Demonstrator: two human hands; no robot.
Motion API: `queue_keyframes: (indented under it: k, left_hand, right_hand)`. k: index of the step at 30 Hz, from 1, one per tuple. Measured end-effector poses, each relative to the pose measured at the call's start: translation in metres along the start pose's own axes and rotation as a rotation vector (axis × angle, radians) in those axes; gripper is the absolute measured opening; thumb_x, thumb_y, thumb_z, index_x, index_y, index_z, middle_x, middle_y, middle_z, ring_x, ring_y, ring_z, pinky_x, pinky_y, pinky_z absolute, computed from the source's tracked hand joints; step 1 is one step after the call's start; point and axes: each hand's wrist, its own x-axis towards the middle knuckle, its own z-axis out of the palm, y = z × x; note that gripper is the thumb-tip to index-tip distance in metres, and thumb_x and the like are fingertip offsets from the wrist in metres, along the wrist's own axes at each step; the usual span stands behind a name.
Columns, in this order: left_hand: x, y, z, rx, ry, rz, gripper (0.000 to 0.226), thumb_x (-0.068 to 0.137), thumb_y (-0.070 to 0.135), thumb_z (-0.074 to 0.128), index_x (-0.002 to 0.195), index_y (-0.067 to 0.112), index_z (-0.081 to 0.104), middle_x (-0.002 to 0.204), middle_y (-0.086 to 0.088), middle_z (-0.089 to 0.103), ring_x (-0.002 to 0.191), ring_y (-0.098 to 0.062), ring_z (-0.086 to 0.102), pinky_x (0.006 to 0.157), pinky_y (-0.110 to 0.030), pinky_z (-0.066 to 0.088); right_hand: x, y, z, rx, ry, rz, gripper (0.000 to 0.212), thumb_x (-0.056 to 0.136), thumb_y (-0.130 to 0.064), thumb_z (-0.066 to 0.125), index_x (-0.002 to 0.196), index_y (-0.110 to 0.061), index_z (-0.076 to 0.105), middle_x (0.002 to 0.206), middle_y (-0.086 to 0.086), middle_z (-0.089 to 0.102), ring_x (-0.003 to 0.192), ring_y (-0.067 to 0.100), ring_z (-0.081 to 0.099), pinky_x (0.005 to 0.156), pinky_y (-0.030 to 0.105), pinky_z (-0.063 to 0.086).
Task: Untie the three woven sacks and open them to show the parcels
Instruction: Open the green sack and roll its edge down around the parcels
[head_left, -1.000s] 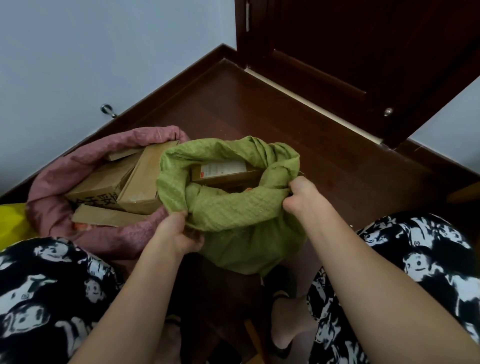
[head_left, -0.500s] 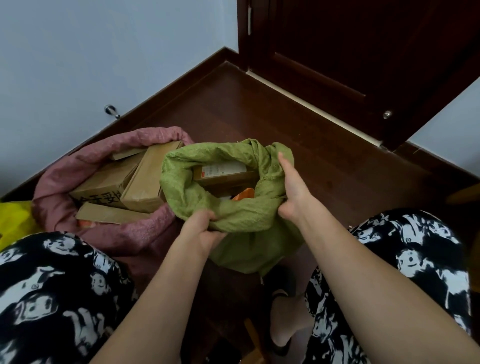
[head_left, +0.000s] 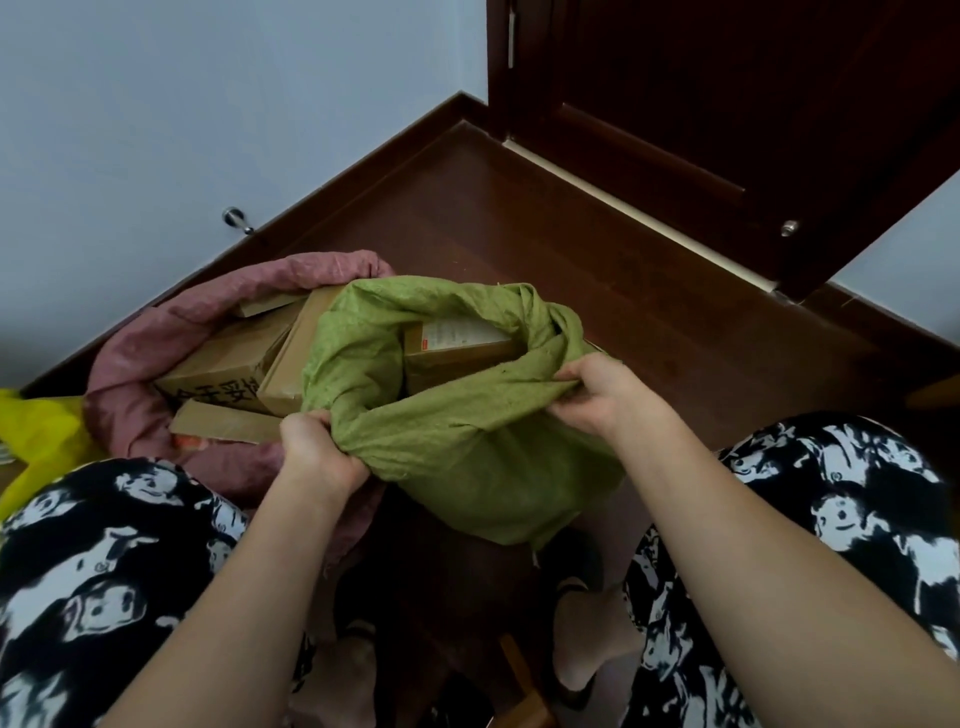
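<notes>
A green woven sack (head_left: 467, 447) stands on the floor in front of me with its mouth open. A brown cardboard parcel with a white label (head_left: 457, 338) shows inside it. My left hand (head_left: 317, 447) grips the near left part of the sack's rim. My right hand (head_left: 602, 395) grips the rim on the right side. To the left lies a pink woven sack (head_left: 135, 374), open, with several cardboard parcels (head_left: 223, 374) showing inside. A yellow sack (head_left: 36, 431) peeks in at the far left edge; its mouth is out of view.
The dark wooden floor (head_left: 649, 291) stretches ahead to a dark wooden door (head_left: 727, 114). A pale wall with a metal door stop (head_left: 236, 218) runs along the left. My knees in black-and-white patterned fabric flank the sacks.
My left hand moved left along the green sack's rim and my right hand moved right and down, spreading the mouth wider. The orange item seen inside earlier is now hidden by the fabric.
</notes>
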Motion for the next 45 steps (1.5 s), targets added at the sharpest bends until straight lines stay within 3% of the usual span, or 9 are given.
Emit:
queue_keyframes:
  k: [8, 14, 17, 20, 26, 32, 35, 39, 45]
  left_hand:
    - [0.007, 0.005, 0.002, -0.065, 0.036, 0.02, 0.045, 0.089, 0.017, 0.033, 0.127, 0.004, 0.054, 0.122, -0.025, 0.058, 0.105, -0.041, 0.059, 0.078, -0.054, 0.05]
    - [0.005, -0.002, 0.008, 0.329, 0.191, -0.072, 0.051, 0.091, 0.053, 0.051, 0.126, 0.015, 0.056, 0.106, -0.01, 0.065, 0.092, -0.032, 0.064, 0.066, -0.046, 0.05]
    - [-0.011, -0.015, 0.013, 0.419, 0.226, -0.13, 0.067, 0.08, 0.066, 0.057, 0.123, 0.014, 0.054, 0.106, -0.013, 0.062, 0.103, -0.033, 0.061, 0.082, -0.046, 0.05]
    - [-0.019, -0.026, 0.021, 0.455, 0.209, -0.226, 0.063, 0.072, 0.057, 0.072, 0.112, 0.016, 0.046, 0.107, -0.013, 0.053, 0.113, -0.037, 0.051, 0.101, -0.057, 0.036]
    - [-0.01, -0.029, 0.027, 0.193, 0.125, -0.159, 0.034, 0.098, 0.021, 0.047, 0.129, 0.009, 0.051, 0.124, -0.013, 0.057, 0.115, -0.034, 0.056, 0.083, -0.051, 0.045]
    - [-0.004, -0.02, 0.011, 0.042, 0.154, -0.02, 0.049, 0.093, 0.036, 0.057, 0.135, 0.011, 0.048, 0.124, -0.012, 0.057, 0.112, -0.029, 0.058, 0.066, -0.042, 0.049]
    - [0.002, -0.024, 0.007, 0.107, 0.182, -0.009, 0.073, 0.08, 0.056, 0.062, 0.136, 0.012, 0.047, 0.127, -0.015, 0.059, 0.111, -0.031, 0.061, 0.062, -0.044, 0.05]
    - [0.003, -0.026, 0.005, 0.095, 0.165, -0.022, 0.08, 0.076, 0.065, 0.059, 0.136, 0.015, 0.046, 0.125, -0.02, 0.059, 0.108, -0.037, 0.061, 0.077, -0.055, 0.051]
    - [-0.005, -0.028, 0.012, 0.201, 0.047, -0.124, 0.058, 0.085, 0.053, 0.059, 0.128, 0.015, 0.051, 0.114, -0.023, 0.06, 0.1, -0.038, 0.062, 0.075, -0.053, 0.048]
  right_hand:
    - [0.003, 0.021, 0.003, 0.112, -0.006, 0.003, 0.044, 0.096, -0.033, 0.033, 0.115, -0.01, 0.066, 0.117, 0.019, 0.064, 0.105, 0.035, 0.062, 0.083, 0.05, 0.054]
    - [0.0, 0.022, 0.003, 0.212, -0.072, -0.067, 0.051, 0.095, -0.052, 0.035, 0.106, -0.013, 0.066, 0.116, 0.017, 0.063, 0.108, 0.035, 0.059, 0.098, 0.051, 0.046]
    - [0.001, 0.025, 0.003, 0.176, -0.071, -0.056, 0.056, 0.094, -0.057, 0.034, 0.115, -0.014, 0.064, 0.121, 0.017, 0.061, 0.109, 0.036, 0.058, 0.098, 0.052, 0.045]
    - [0.0, 0.027, 0.003, 0.125, -0.045, -0.033, 0.059, 0.092, -0.06, 0.036, 0.12, -0.015, 0.063, 0.118, 0.018, 0.063, 0.107, 0.036, 0.06, 0.095, 0.053, 0.048]
    - [-0.007, 0.023, -0.006, -0.004, -0.139, 0.083, 0.054, 0.098, -0.047, 0.033, 0.112, -0.006, 0.065, 0.111, 0.023, 0.065, 0.101, 0.036, 0.062, 0.082, 0.05, 0.051]
    - [0.011, 0.026, -0.011, -0.08, 0.028, 0.092, 0.027, 0.096, -0.028, 0.051, 0.113, -0.008, 0.059, 0.11, 0.017, 0.064, 0.096, 0.031, 0.064, 0.063, 0.042, 0.06]
    - [0.029, 0.033, -0.014, -0.543, 0.277, -0.119, 0.03, 0.092, -0.022, 0.052, 0.118, -0.009, 0.057, 0.113, 0.012, 0.062, 0.1, 0.027, 0.06, 0.081, 0.04, 0.056]
    - [0.037, 0.028, -0.01, -0.729, 0.5, -0.435, 0.034, 0.091, -0.022, 0.045, 0.121, -0.008, 0.054, 0.114, 0.01, 0.059, 0.091, 0.026, 0.058, 0.06, 0.03, 0.049]
    - [0.031, 0.035, 0.003, -0.897, 0.228, -0.345, 0.099, 0.077, -0.07, 0.057, 0.15, -0.011, 0.024, 0.152, 0.009, 0.033, 0.136, 0.032, 0.037, 0.109, 0.047, 0.037]
